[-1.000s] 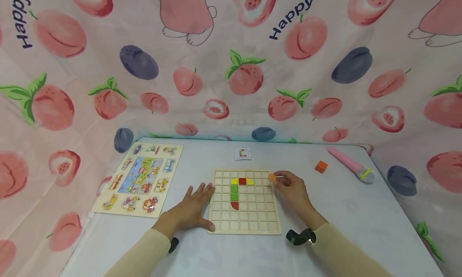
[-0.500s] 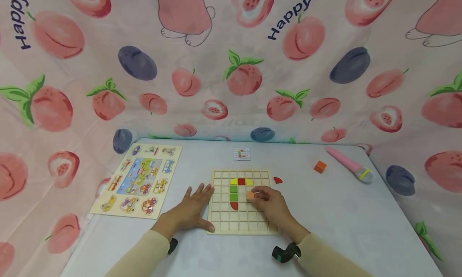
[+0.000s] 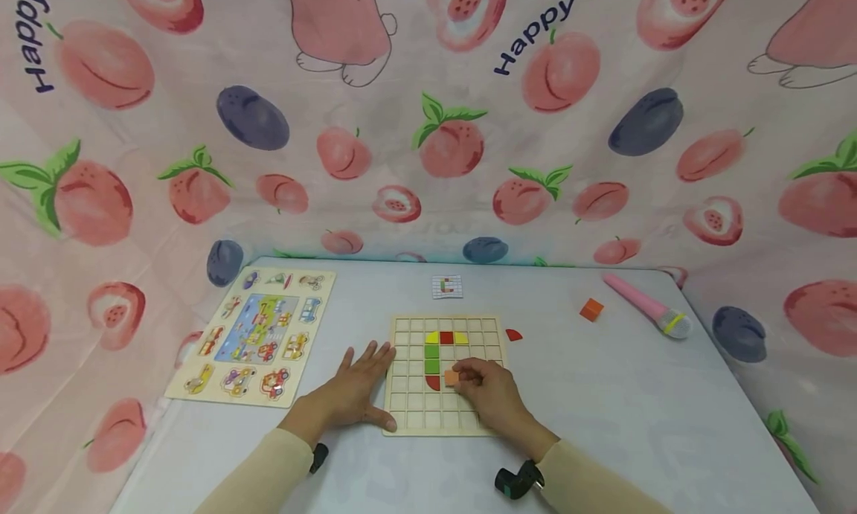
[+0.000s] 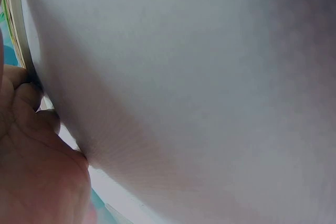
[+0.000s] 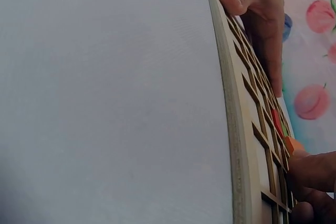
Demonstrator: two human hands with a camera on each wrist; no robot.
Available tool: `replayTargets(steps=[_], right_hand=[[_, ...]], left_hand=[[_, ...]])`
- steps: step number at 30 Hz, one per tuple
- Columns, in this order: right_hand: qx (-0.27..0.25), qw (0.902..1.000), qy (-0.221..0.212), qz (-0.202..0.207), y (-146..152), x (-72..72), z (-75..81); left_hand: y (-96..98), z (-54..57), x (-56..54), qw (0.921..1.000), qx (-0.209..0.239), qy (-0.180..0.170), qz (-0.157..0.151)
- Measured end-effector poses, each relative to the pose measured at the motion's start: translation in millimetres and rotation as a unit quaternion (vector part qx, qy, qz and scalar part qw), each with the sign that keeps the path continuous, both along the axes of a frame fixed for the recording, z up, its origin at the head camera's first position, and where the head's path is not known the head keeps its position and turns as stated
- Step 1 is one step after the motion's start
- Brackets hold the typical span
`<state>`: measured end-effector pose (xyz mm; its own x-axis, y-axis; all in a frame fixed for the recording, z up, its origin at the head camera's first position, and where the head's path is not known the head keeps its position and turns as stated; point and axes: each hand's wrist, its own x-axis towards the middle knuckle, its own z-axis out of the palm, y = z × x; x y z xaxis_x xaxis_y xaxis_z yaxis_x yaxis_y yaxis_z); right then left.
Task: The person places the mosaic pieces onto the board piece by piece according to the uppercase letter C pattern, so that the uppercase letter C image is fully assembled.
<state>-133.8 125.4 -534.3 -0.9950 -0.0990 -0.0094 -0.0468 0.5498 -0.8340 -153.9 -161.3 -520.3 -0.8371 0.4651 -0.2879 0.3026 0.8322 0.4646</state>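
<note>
A wooden grid board [image 3: 415, 421] lies in the middle of the table. Set in its cells are two yellow pieces, a red square [image 3: 446, 338], two green squares [image 3: 432, 358] and a red quarter-round piece [image 3: 433, 383]. My right hand [image 3: 494, 395] pinches an orange square tile [image 3: 451, 378] between thumb and fingers, over the cell just right of that red quarter-round. In the right wrist view the orange tile [image 5: 294, 145] stands tilted at the grid. My left hand [image 3: 355, 391] lies spread at the board's left edge, thumb at its lower corner.
A second red quarter-round piece [image 3: 513, 335] lies off the board's upper right corner. Orange tiles [image 3: 591, 309] and a pink toy microphone [image 3: 646, 306] are at the right. A small pattern card [image 3: 447, 286] is behind the board, and a vehicle puzzle [image 3: 251, 335] at the left.
My right hand has carried the orange tile from the board's upper right edge leftward and down to beside the lower red piece, uncovering the loose red quarter-round. My left hand has stayed put.
</note>
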Motion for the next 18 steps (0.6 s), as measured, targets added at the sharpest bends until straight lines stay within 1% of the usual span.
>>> replayTargets(steps=[8, 14, 18], right_hand=[[0.057, 0.9982, 0.015, 0.008, -2.9, -1.4, -4.2], [0.063, 0.9978, 0.02, 0.006, -3.6, 0.2, -4.2], [0.073, 0.9969, 0.028, 0.009, -4.1, 0.2, -2.2]], left_hand=[[0.0, 1.1, 0.7, 1.0, 0.0, 0.002, -0.001], [0.3, 2.7, 1.2, 1.0, 0.006, -0.007, -0.001], [0.9, 2.4, 1.1, 1.0, 0.005, -0.005, -0.002]])
